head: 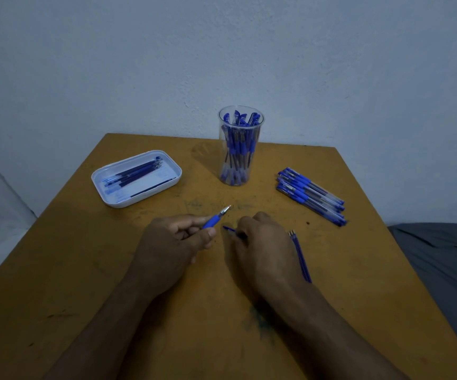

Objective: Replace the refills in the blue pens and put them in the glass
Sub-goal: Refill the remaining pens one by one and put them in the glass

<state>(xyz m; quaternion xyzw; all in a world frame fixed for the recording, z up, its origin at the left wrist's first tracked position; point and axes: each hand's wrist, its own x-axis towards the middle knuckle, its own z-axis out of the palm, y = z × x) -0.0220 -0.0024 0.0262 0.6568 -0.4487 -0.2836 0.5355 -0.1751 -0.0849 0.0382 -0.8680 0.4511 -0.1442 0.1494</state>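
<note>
My left hand [172, 239] grips a blue pen [216, 217] at the table's middle, its metal tip pointing up and to the right. Just to its right, my right hand [263, 242] holds a thin blue piece [229, 229], its end poking out toward the left hand; most of it is hidden in the fingers. A few loose blue refills [301, 257] lie on the table beside my right wrist. The clear glass [240, 146] stands at the back centre with several blue pens in it.
A white tray [136, 178] with several refills sits at the back left. A row of blue pens [311, 196] lies at the back right. The orange table [84, 270] ends near a grey cloth [441, 256] on the right.
</note>
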